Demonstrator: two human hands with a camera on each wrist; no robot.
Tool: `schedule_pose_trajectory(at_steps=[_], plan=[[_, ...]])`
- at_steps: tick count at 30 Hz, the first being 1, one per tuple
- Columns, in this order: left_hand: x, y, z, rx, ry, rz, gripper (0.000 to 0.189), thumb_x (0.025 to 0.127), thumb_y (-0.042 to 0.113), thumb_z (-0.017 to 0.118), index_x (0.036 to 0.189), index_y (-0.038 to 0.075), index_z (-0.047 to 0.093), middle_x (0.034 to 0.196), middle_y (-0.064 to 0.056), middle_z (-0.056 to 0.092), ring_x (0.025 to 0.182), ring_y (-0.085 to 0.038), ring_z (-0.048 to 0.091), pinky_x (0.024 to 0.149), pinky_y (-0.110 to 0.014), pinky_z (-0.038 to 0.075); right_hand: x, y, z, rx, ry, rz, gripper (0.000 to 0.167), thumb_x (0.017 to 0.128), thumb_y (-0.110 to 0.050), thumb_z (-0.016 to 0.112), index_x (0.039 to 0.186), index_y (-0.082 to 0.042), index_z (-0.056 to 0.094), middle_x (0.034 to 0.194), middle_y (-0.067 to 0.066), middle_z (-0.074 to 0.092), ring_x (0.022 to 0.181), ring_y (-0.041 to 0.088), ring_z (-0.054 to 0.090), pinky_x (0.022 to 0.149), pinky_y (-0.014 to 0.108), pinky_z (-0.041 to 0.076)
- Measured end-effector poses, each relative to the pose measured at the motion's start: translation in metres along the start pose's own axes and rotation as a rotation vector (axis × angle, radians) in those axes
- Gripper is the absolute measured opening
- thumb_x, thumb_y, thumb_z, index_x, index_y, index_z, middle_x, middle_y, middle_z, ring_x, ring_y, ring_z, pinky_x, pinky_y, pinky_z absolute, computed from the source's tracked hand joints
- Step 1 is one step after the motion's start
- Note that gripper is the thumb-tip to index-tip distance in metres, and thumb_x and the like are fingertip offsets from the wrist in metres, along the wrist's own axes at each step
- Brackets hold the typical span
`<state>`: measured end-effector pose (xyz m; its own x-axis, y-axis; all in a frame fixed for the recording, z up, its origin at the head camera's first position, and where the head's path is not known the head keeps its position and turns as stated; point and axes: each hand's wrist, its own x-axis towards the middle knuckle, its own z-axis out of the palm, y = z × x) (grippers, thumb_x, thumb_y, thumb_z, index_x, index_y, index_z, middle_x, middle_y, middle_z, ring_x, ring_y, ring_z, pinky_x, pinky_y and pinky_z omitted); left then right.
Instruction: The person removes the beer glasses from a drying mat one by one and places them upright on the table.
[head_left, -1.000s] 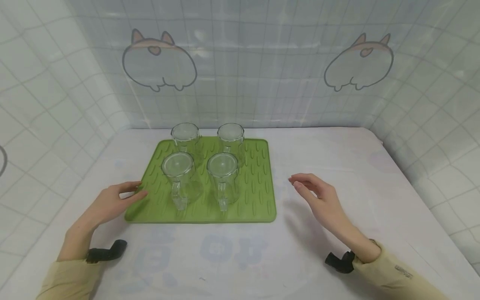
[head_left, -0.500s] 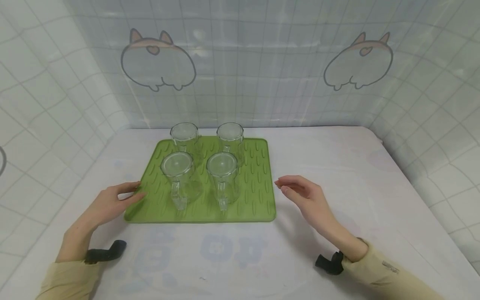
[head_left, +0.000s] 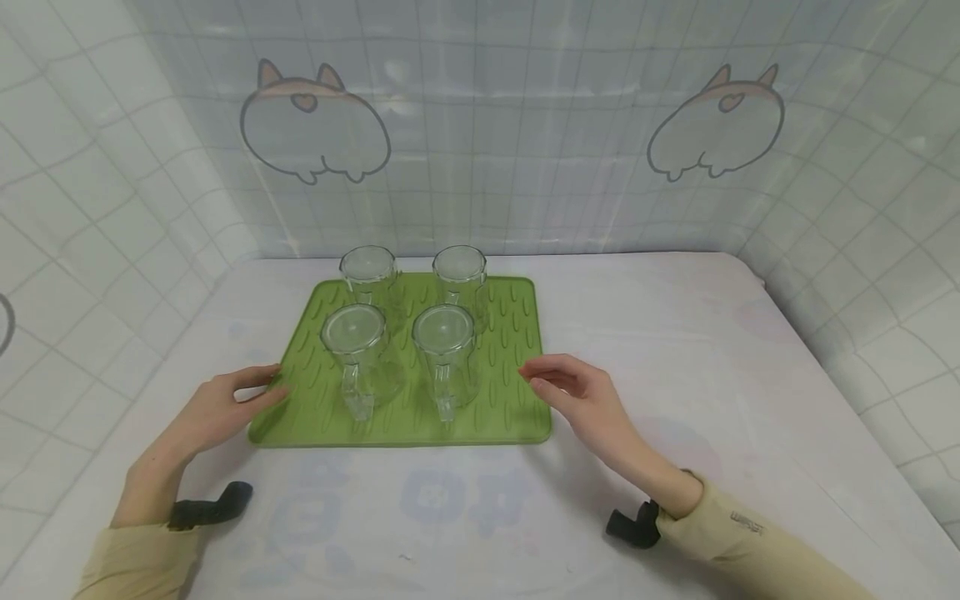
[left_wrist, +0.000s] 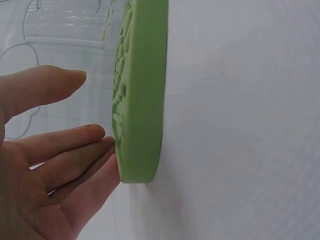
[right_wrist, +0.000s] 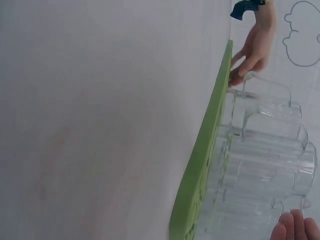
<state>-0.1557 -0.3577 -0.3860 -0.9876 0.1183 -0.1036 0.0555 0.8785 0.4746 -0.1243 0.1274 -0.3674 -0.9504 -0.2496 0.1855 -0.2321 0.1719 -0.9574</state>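
Note:
A green ridged mat [head_left: 513,408] lies on the table with several clear glass mugs on it, in two rows. The front left mug [head_left: 355,332] and front right mug [head_left: 444,332] appear base up, their handles facing me. Behind them stand the back left mug [head_left: 368,265] and back right mug [head_left: 460,265]. My left hand [head_left: 217,408] is at the mat's left edge; in the left wrist view its fingertips [left_wrist: 111,142] touch the mat's side, thumb raised apart. My right hand [head_left: 581,400] hovers by the mat's right edge, fingers loosely bent, holding nothing, apart from the mugs.
A white printed cloth [head_left: 660,308] covers the table around the mat. Grid-patterned curtain walls [head_left: 517,142] rise at the back and both sides. Black wrist mounts [head_left: 636,527] sit at both wrists.
My right hand has moved left, from over the cloth to the mat's right edge. My left hand, the mat and the mugs stay in place.

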Motion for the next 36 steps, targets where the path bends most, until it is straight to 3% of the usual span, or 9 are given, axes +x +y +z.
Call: schedule_pose_trajectory(at_steps=[8, 18, 29, 36], plan=[[-0.002, 0.001, 0.0, -0.014, 0.009, 0.003, 0.07, 0.1, 0.047, 0.055, 0.143, -0.007, 0.046, 0.141, -0.035, 0.049, 0.129, -0.057, 0.044, 0.094, -0.068, 0.047, 0.004, -0.001, 0.012, 0.013, -0.034, 0.011, 0.028, 0.097, -0.014, 0.065, 0.123, -0.005, 0.066, 0.121, 0.015, 0.07, 0.112, 0.024, 0.067, 0.095, 0.025, 0.054], [-0.003, -0.002, 0.001, -0.023, 0.01, -0.001, 0.07, 0.1, 0.047, 0.056, 0.143, -0.007, 0.045, 0.141, -0.035, 0.049, 0.129, -0.057, 0.043, 0.095, -0.068, 0.046, 0.008, -0.001, 0.025, 0.069, -0.076, 0.025, 0.029, 0.097, -0.014, 0.065, 0.124, -0.003, 0.065, 0.121, 0.014, 0.07, 0.116, 0.042, 0.063, 0.096, 0.024, 0.054], [-0.002, -0.002, 0.0, -0.021, 0.008, -0.003, 0.069, 0.1, 0.047, 0.056, 0.144, -0.006, 0.045, 0.142, -0.034, 0.048, 0.131, -0.057, 0.041, 0.094, -0.068, 0.046, 0.014, -0.002, 0.04, 0.103, -0.112, 0.028, 0.032, 0.097, -0.014, 0.064, 0.126, -0.001, 0.064, 0.123, 0.015, 0.069, 0.116, 0.037, 0.064, 0.097, 0.025, 0.054], [-0.002, -0.003, 0.001, -0.029, 0.016, -0.002, 0.069, 0.1, 0.047, 0.056, 0.144, -0.006, 0.046, 0.142, -0.034, 0.048, 0.131, -0.056, 0.042, 0.095, -0.069, 0.045, 0.019, -0.002, 0.051, 0.131, -0.124, 0.049, 0.031, 0.097, -0.014, 0.065, 0.125, 0.0, 0.064, 0.122, 0.014, 0.07, 0.114, 0.024, 0.067, 0.098, 0.027, 0.054]])
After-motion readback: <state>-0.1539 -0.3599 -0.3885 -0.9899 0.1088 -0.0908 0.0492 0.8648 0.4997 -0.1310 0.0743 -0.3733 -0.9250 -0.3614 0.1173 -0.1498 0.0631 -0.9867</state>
